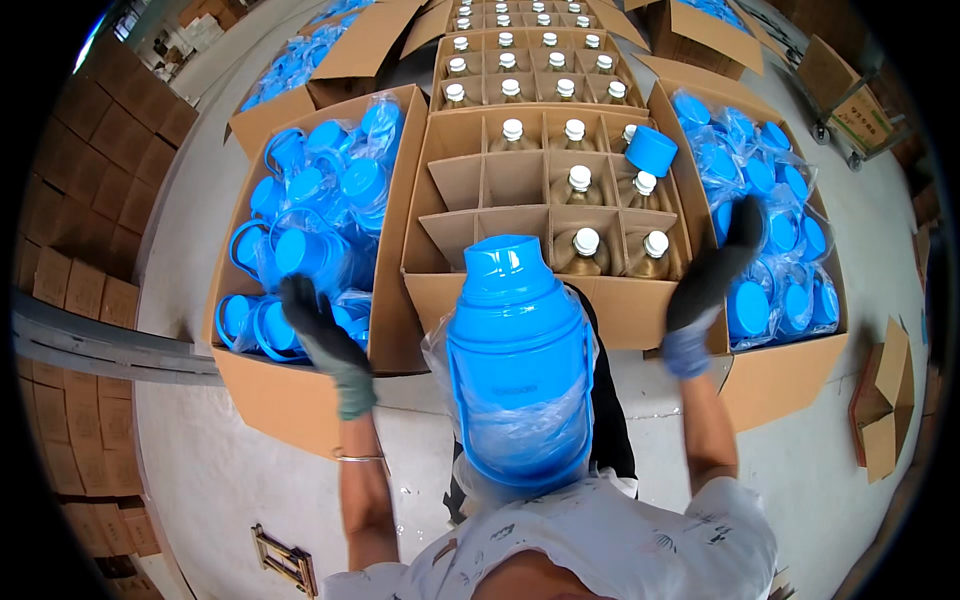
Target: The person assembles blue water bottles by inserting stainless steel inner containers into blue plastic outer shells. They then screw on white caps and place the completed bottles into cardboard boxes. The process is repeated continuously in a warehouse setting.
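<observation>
A large blue thermos jug shell (520, 350) with a side handle and a spouted collar stands in front of my body, partly wrapped in clear plastic; neither hand touches it. My left hand (325, 335), in a dark glove, is over the near right corner of a carton of blue jug shells (300, 250), its fingers stretched out. My right hand (712, 265), gloved and slightly blurred, is at the inner edge of the right carton with its fingers extended and nothing visible in it. A blue cup lid (651, 151) is tilted above the white-capped bottles; whether it rests on them I cannot tell.
Between the side cartons stands a divided carton (450, 285) holding several glass liners (580, 187), with some bare compartments at left. More bottle cartons (530, 65) extend behind. The right carton holds blue cups (748, 308). A trolley (850, 110) stands far right; stacked boxes (100, 160) line the left.
</observation>
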A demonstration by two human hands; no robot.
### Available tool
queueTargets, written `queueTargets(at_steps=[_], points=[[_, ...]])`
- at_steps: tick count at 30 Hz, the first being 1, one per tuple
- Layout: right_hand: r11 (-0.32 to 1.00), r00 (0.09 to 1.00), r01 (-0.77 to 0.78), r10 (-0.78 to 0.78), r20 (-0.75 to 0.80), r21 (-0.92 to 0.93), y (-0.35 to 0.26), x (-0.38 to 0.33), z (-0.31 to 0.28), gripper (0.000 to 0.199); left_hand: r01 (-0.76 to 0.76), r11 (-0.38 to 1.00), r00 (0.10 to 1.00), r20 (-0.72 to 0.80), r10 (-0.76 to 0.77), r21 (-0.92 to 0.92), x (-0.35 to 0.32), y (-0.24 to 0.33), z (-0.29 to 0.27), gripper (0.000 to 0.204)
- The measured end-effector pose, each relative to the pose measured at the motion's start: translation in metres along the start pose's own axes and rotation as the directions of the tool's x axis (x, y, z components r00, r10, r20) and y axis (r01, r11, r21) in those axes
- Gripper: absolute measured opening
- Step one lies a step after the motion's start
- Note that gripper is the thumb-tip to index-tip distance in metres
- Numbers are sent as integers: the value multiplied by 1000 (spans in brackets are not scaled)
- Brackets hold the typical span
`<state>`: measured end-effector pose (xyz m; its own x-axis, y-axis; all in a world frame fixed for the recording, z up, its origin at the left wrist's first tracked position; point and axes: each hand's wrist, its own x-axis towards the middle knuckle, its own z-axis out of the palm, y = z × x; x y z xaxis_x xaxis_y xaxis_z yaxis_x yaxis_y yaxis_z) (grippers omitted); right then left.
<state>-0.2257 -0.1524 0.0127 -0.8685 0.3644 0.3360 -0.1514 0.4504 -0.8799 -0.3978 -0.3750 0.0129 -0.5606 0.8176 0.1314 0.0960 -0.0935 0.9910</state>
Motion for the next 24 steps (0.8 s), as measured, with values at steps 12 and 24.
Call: queueTargets(at_steps=[12, 24], points=[[811, 874, -380, 157, 459, 445, 28, 71, 11, 65, 138, 989, 977, -159, -145, -56, -1, -18, 39, 66], [798, 845, -360, 60, 531, 483, 87, 73, 18, 58, -90, 837, 975, -124, 186, 540, 1, 3, 87, 71]])
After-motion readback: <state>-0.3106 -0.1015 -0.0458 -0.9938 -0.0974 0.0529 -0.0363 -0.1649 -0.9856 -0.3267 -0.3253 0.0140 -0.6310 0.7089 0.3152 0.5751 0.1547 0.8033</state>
